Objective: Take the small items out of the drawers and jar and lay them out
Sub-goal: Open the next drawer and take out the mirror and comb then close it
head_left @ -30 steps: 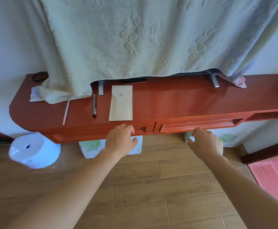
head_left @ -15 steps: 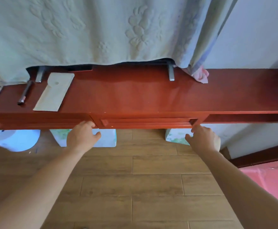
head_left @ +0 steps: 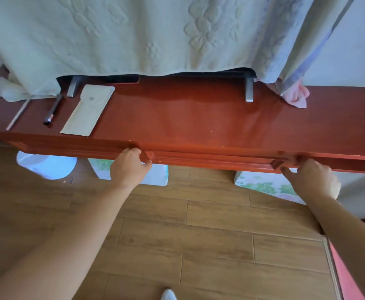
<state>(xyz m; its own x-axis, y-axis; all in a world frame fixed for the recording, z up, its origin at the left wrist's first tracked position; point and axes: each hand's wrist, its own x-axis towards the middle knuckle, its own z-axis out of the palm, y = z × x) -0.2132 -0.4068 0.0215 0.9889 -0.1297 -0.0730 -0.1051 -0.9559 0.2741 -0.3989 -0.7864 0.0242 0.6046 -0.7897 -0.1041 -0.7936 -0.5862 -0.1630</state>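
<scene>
Under the front edge of the red-brown console table (head_left: 199,118), the drawer (head_left: 212,160) sits between the two hands with only its moulded front showing, so nothing of its contents can be seen; the left hand (head_left: 127,167) grips the drawer's left end, fingers curled together under the edge and thumb pressed against the corner block; the right hand (head_left: 309,178) holds the right end likewise, fingers tucked beneath and out of sight, thumb against the front. On the tabletop to the left lies a flat beige pouch (head_left: 88,110) with its snap flap closed, contents hidden; just beside it a dark pen (head_left: 52,109); further left a thin pale stick (head_left: 18,114). A pale embossed cloth (head_left: 134,33) hangs behind, covering something on two grey metal feet (head_left: 249,90); below, a white round container (head_left: 47,167) and floral packs (head_left: 261,184) rest on the wood floor (head_left: 177,234).
</scene>
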